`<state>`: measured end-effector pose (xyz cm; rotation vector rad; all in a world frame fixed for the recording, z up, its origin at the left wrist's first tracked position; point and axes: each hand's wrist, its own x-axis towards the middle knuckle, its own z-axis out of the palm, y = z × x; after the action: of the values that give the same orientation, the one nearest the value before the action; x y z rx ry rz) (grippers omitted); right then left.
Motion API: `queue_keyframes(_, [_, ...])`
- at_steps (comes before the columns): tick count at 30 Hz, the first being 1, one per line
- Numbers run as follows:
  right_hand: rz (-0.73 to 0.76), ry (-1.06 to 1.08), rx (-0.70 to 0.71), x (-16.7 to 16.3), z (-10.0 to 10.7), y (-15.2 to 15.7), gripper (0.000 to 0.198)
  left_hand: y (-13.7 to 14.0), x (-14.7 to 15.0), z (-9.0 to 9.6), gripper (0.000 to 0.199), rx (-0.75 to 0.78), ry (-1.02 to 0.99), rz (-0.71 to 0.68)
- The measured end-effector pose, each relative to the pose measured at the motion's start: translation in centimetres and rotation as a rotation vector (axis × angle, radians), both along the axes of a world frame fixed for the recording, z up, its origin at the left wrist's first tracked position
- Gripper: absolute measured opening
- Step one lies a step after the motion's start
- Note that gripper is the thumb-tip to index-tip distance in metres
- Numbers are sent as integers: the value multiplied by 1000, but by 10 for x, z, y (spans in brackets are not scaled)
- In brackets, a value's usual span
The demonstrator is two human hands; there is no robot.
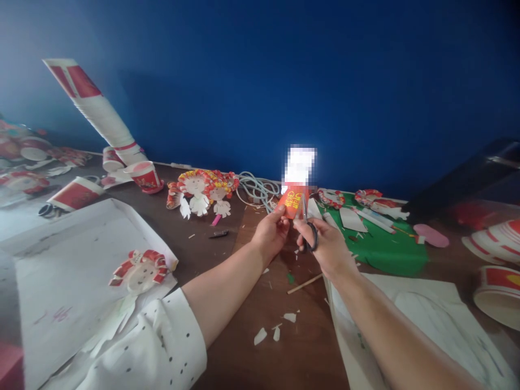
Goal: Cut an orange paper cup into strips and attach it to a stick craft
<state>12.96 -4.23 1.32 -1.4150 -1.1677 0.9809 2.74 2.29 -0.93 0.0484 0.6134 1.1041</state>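
Observation:
My left hand is closed on a red paper piece with yellow lettering, held up above the table. Whatever is directly above the red part is masked by a bright pixelated patch. In my right hand is a pair of scissors with dark handles, my fingers in the loops. The blades point up along the right side of the paper piece; whether they touch it I cannot tell. Small white paper scraps lie on the brown table below my hands.
Paper dolls with red-and-yellow curls stand behind on the left. Another doll head lies on a white sheet. A tall stack of paper cups leans near the blue wall. Green paper, a cable coil and cups lie around.

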Motion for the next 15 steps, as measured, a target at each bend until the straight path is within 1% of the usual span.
queue_keyframes(3, [72,18,-50,-5,2,-3,29,0,-1,-1,21,22,50,-114])
queue_keyframes(5, [85,3,-58,-7,1,-5,28,-1,-2,-1,25,24,73,-154])
queue_keyframes(10, [120,-111,-22,-12,-11,-8,25,0,-3,5,15,37,26,-31])
queue_keyframes(12, [127,-169,-9,-13,-19,-9,24,0,-3,7,13,34,8,-14])
queue_keyframes(15, [97,-233,20,-13,-27,-11,22,0,-5,9,11,26,8,-3])
